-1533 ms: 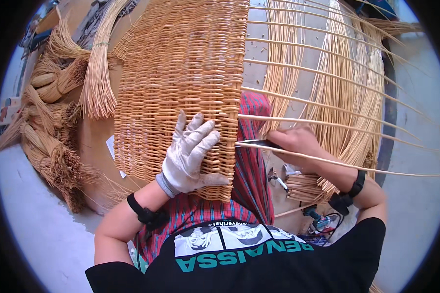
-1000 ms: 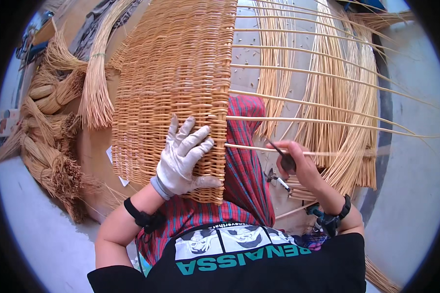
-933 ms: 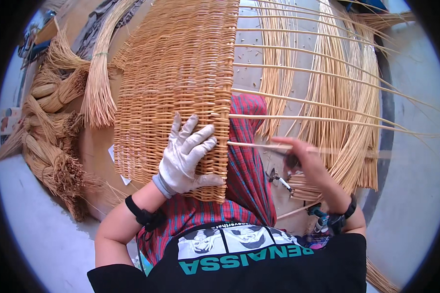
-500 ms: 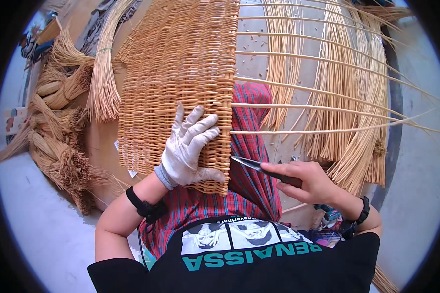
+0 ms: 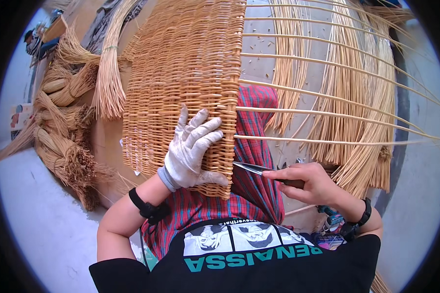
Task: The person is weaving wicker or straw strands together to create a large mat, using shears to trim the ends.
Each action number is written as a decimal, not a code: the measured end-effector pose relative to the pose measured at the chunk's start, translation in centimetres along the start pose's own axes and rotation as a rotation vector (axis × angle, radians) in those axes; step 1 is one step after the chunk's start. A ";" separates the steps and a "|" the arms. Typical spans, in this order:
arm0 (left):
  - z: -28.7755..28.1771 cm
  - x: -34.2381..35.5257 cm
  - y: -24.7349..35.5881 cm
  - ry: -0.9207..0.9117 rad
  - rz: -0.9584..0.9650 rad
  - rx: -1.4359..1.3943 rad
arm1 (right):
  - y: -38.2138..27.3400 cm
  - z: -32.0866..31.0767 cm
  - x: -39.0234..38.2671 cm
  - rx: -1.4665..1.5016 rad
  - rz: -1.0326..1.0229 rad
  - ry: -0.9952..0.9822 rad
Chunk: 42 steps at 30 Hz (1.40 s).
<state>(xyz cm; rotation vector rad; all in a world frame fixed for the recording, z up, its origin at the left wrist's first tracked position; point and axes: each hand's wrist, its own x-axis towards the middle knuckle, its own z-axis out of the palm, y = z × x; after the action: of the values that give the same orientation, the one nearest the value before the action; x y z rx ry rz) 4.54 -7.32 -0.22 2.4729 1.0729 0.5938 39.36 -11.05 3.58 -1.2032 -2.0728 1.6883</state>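
Observation:
A large woven wicker panel (image 5: pixel 181 73) lies across my lap, with long pale rods (image 5: pixel 322 88) sticking out from its right edge. My left hand (image 5: pixel 195 149), in a stained white glove, rests flat on the panel near its lower right corner, fingers spread and thumb along the bottom. In my bare right hand (image 5: pixel 303 183) is a knife-like pointed tool (image 5: pixel 249 168) with a dark handle and a tapering metal blade. Its tip meets the panel's right edge, just below the lowest rod; whether it goes in between the weavers I cannot tell.
Tied bundles of dry wicker (image 5: pixel 66 151) are heaped at the left, and a longer bundle (image 5: pixel 107 88) lies beside the panel. More loose rods (image 5: pixel 344 117) spread over the board at the right. Red plaid cloth (image 5: pixel 256 185) covers my legs. Small cuttings dot the floor.
The whole view has shifted slightly, the scene sitting a little further right and lower. Both hands keep their places on the panel and tool; the tip stays at the edge.

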 end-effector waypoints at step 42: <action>0.8 -0.5 -0.5 -0.002 0.010 0.007 | -0.6 -0.5 5.9 0.024 -0.005 -0.403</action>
<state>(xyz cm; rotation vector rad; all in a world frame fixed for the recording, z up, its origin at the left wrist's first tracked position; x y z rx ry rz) 4.35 -7.53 -1.27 2.4863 1.0642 0.5914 35.62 -6.56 2.38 -0.9060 -2.2570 2.0873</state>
